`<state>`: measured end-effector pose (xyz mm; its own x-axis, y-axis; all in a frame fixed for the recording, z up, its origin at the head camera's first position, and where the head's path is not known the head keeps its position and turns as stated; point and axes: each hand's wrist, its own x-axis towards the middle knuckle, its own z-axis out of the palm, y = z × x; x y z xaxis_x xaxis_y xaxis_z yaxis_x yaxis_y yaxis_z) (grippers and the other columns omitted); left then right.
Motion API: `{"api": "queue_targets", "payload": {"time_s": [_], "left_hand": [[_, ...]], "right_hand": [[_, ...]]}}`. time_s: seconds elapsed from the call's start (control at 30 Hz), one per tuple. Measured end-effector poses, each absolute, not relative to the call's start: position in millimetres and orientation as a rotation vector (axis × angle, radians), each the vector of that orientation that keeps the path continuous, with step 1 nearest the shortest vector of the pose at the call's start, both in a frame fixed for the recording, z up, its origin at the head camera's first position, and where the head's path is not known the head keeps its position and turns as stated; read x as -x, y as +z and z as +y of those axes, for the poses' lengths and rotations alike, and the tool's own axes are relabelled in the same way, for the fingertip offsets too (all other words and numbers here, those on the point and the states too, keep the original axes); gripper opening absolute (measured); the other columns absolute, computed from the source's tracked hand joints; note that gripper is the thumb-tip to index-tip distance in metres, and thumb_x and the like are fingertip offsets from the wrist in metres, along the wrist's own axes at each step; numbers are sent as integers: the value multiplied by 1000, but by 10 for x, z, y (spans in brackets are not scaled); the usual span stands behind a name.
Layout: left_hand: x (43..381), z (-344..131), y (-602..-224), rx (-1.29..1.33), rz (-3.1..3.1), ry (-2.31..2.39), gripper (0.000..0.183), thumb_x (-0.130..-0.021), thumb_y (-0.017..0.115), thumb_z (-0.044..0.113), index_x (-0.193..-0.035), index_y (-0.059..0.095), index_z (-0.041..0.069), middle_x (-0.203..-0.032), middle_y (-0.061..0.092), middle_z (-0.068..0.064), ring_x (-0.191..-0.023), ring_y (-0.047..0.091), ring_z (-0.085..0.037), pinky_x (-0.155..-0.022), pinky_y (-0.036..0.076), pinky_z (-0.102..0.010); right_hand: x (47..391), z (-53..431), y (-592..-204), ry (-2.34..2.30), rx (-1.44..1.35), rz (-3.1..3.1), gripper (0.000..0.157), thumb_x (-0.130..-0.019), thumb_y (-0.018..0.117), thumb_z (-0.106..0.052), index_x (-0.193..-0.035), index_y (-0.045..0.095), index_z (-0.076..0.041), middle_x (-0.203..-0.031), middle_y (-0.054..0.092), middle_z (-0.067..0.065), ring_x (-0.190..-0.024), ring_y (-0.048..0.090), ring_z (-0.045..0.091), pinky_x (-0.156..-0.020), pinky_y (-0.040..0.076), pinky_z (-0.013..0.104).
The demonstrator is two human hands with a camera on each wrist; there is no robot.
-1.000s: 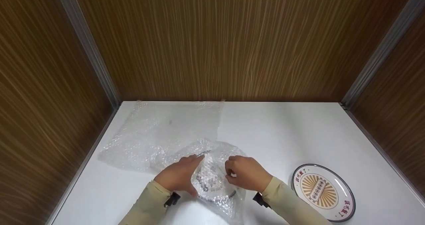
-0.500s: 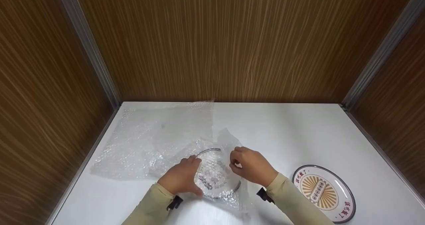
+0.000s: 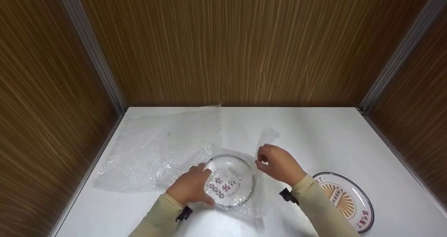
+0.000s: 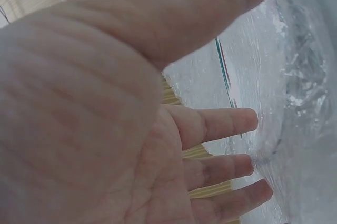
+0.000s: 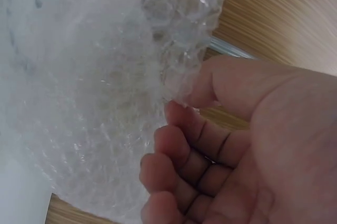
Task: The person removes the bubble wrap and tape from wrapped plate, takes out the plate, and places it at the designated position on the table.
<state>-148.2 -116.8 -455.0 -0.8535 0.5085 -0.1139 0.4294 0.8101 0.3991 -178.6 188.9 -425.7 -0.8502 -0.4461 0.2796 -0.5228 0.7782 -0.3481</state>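
Note:
A round plate (image 3: 227, 191) with a dark rim and red lettering shows through clear bubble wrap (image 3: 139, 160) near the table's front. My left hand (image 3: 190, 186) rests at the left side of the plate, thumb and fingers spread along its rim. In the left wrist view, the straight fingers (image 4: 226, 124) touch the wrapped surface. My right hand (image 3: 281, 163) pinches an edge of the bubble wrap between thumb and curled forefinger, to the right of the plate. That held flap of wrap (image 5: 121, 92) hangs raised in the right wrist view.
A second plate (image 3: 363, 203), unwrapped, with an orange sunburst pattern, lies at the right front, partly behind my right sleeve (image 3: 321, 205). The bubble wrap spreads to the back left of the white table (image 3: 297, 128). Wood-grain panels (image 3: 223, 48) enclose the back and sides.
My right hand has moved right and slightly away from me, drawing the wrap's edge off the plate, whose rim and lettering show more plainly. My left hand has stayed nearly in place.

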Motion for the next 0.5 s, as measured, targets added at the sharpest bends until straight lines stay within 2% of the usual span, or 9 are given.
{"api": "queue_targets", "payload": {"time_s": [0.23,0.5], "left_hand": [[1489,-1166,-4572,-713,2795,546,93,-63,97,46,-133,60,-4,-148,47,-31,-128,51,-47,-95,53,-58],[1483,-1183,-4575,-673,2782,531,93,-64,96,47,-134,59,-3,-152,44,-30,-132,49,-47,-98,52,-58]], "right_hand": [[1817,2036,-4219,688,-614,-2918,15,-90,73,-7,-79,64,-12,-72,55,-4,-66,49,12,-62,46,32],[1790,2172,-4134,670,-400,-3066,18,-92,72,-13,-77,63,-9,-68,57,0,-63,50,17,-63,46,36]]}}
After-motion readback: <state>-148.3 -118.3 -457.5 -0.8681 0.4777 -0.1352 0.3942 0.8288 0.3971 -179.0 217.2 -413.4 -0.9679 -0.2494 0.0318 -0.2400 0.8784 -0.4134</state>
